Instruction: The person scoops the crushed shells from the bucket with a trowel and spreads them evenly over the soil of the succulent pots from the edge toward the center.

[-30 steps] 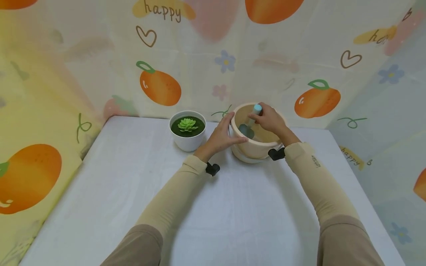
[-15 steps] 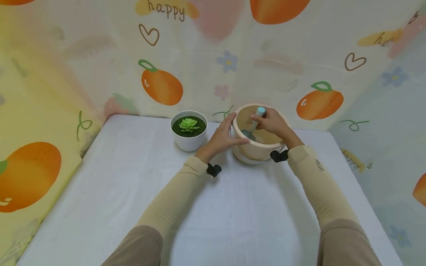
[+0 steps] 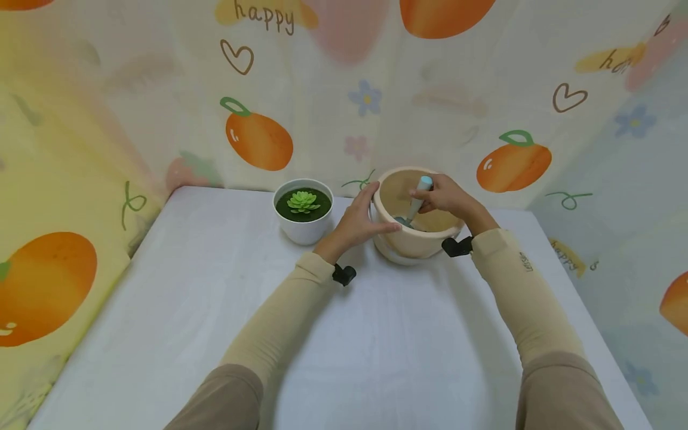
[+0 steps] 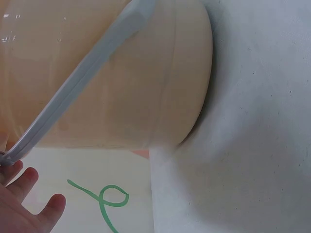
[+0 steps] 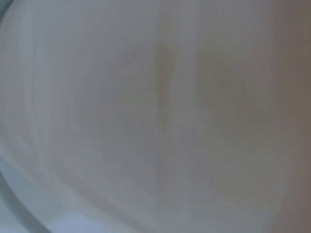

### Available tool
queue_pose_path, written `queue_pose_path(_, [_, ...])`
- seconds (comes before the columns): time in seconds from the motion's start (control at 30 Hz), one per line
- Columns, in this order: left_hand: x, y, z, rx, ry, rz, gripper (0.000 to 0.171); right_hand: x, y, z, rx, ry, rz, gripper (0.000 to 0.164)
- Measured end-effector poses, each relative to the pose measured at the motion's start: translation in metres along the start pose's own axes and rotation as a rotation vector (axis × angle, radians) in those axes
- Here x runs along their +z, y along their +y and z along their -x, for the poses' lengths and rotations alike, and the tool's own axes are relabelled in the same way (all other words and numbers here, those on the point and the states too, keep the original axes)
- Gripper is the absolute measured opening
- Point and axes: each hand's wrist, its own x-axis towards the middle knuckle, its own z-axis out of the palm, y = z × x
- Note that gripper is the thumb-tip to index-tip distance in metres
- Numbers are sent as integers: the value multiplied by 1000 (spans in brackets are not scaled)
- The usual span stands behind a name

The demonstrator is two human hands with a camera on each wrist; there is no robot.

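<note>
A cream bucket [image 3: 411, 246] stands upright near the table's back edge, with a grey carrying handle [image 4: 73, 90] lying slantwise across its side in the left wrist view. Spread against the bucket's left side is my left hand [image 3: 356, 226]; its thumb lies along the front of the rim and its straight fingers [image 4: 51, 211] reach behind. My right hand [image 3: 445, 196] grips the light blue handle of a small shovel [image 3: 417, 204] over the bucket's mouth. The shovel's grey-blue blade points down inside, partly hidden by the front rim. Only a blurred pale surface fills most of the right wrist view.
Left of the bucket stands a white pot [image 3: 303, 230] with a green succulent [image 3: 303, 202], close to my left hand. The table [image 3: 376, 346] wears a white cover. A printed cloth [image 3: 322, 89] hangs right behind it and along both sides.
The shovel has shifted right and its blade has gone lower behind the bucket's front rim. My right hand has moved right and slightly down. The left hand keeps its place on the bucket.
</note>
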Motion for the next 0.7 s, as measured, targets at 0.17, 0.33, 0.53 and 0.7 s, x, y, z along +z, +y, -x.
queue_pose_path(0.17, [0,1,3,12,13,3,108,1,3,4,17,-25,-36,30])
queue_pose_path(0.33, [-3,3,0,24,31,7,108,4,-3,4,46,42,-66,24])
queue_pose_path(0.53, [0,2,0,2,3,42,108,12,-3,3,155,178,-146,19])
queue_pose_path(0.7, [3,1,2,2,3,59,109,14,0,6,229,269,-274,18])
